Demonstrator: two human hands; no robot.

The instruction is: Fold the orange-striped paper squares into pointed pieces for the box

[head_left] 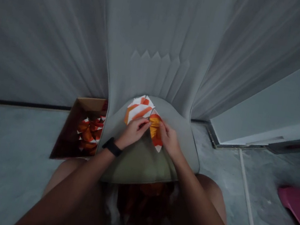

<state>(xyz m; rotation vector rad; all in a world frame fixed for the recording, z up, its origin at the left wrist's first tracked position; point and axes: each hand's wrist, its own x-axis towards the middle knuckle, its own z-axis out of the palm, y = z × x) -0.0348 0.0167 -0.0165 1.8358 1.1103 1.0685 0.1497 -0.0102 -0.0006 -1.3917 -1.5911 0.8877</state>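
Observation:
Both my hands work on a folded paper piece (155, 128), orange, red and white, lying on the seat of a pale plastic chair (142, 164). My left hand (132, 131), with a black band on its wrist, pinches the paper's left edge. My right hand (169, 139) is closed on its right side. Just behind my left hand lies a small stack of flat white-and-orange papers (138, 110).
A brown cardboard box (72, 131) left of the chair holds several folded orange-and-white pieces (89, 133). More orange paper shows in my lap (145, 202). A grey curtain hangs behind the chair. A pink object (299, 208) lies on the floor at right, beside a thin white rod (248, 206).

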